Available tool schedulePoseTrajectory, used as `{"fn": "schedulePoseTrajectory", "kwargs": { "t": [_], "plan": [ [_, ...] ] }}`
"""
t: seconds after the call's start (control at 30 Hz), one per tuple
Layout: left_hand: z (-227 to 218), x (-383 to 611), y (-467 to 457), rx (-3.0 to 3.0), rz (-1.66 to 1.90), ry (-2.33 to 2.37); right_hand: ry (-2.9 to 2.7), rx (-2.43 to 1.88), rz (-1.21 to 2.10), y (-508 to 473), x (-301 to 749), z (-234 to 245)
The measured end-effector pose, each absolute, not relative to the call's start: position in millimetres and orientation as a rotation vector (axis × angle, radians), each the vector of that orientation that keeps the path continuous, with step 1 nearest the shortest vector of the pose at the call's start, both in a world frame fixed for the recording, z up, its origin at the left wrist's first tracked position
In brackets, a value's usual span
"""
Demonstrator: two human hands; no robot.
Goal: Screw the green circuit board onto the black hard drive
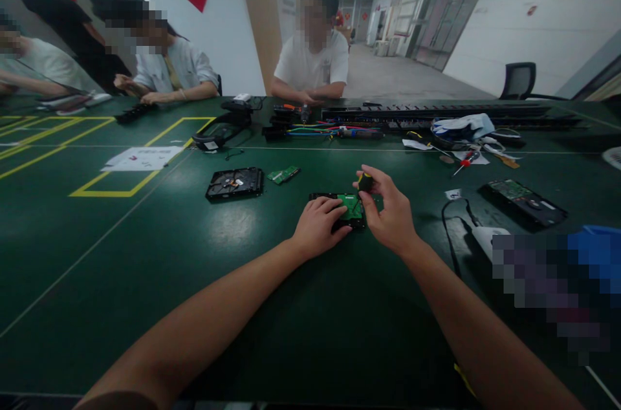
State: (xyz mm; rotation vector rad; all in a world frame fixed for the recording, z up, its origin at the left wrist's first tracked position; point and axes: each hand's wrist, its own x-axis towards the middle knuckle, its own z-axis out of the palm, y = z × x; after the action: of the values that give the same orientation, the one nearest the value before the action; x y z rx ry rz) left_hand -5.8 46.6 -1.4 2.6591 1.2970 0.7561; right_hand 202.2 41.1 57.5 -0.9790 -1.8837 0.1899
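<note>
A hard drive with a green circuit board (352, 204) facing up lies on the green table in front of me. My left hand (320, 222) steadies it, fingers across its left part and thumb along the near edge. That hand covers much of the drive. My right hand (392, 216) grips a screwdriver (365, 182) by its black and yellow handle, thumb and fingers around it. The screwdriver stands nearly upright over the board's right part. Whether its tip sits in a screw is too small to tell.
Left of the drive lie another hard drive (235, 183) and a loose green circuit board (284, 174). To the right are a third drive (524, 203), a red screwdriver (466, 163) and a strap (449, 229). Cables (315, 130) lie at the back, where a person (313, 61) sits.
</note>
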Motion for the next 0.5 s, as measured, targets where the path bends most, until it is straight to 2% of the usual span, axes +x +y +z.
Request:
{"fn": "schedulePoseTrajectory", "kwargs": {
  "t": [0.13, 0.5],
  "plan": [
    [-1.0, -5.7, 46.1, 2.652, 0.764, 1.296, -1.905, -0.961, 0.218, 39.1, 201.3, 58.8],
    [-1.0, -5.7, 46.2, 2.671, 0.764, 1.289, -1.831, -1.055, -0.016, 41.7, 202.7, 58.4]
  ]
}}
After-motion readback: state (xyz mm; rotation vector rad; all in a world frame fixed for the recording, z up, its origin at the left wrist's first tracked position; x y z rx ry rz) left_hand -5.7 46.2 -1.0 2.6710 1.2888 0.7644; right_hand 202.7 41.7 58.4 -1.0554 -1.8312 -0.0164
